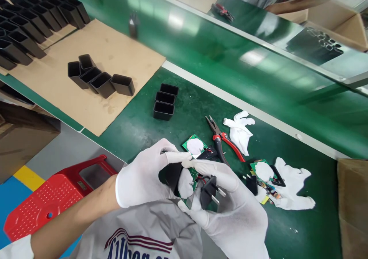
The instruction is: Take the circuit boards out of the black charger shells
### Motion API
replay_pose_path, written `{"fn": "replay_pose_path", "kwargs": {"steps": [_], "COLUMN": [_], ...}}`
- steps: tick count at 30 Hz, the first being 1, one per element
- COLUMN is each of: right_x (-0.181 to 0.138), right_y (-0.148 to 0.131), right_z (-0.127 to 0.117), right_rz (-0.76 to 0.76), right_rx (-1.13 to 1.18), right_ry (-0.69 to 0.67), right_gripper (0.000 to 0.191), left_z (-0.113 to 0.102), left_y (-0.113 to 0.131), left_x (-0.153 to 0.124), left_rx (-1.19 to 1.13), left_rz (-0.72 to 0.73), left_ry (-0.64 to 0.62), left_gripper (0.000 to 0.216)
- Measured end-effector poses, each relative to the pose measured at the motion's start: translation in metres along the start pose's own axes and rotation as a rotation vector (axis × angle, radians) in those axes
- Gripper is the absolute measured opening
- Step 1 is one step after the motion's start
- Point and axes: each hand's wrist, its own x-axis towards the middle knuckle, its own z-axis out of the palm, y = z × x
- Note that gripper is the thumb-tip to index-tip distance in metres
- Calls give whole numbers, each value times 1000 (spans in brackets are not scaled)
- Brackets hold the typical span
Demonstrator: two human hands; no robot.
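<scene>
My left hand, in a white glove, is wrapped round a black plastic case. In its white glove, my right hand grips a green circuit board with a white blob on it, wired to a black plug piece with two metal prongs. The board's edge is at the case's mouth; how far it sits inside is hidden by my fingers. Just beyond my hands lies another board with a white round patch. Red-and-black pliers rest beside it, jaws pointing away.
Several black cases stand on the green table, with more on the cardboard sheet at left. White gloves and another board assembly lie right. A red stool stands below left. Across the divider is another person's arm.
</scene>
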Motion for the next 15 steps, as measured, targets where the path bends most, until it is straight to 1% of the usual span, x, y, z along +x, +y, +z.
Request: {"fn": "replay_pose_path", "kwargs": {"steps": [3,9,11,15], "right_x": [3,9,9,10], "right_y": [-1,2,4,7], "right_z": [2,5,5,4], "right_rz": [-6,-122,-125,-114], "right_rx": [-23,-128,-165,-188], "right_ry": [-6,16,7,-10], "right_gripper": [54,55,56,63], "left_z": [1,3,4,4], "left_y": [-1,-2,-2,0], "left_x": [-1,-2,-2,-1], "left_rx": [-12,6,2,14], "left_rz": [-6,-40,-42,-70], "left_ry": [4,20,18,14], "left_gripper": [85,79,76,64]}}
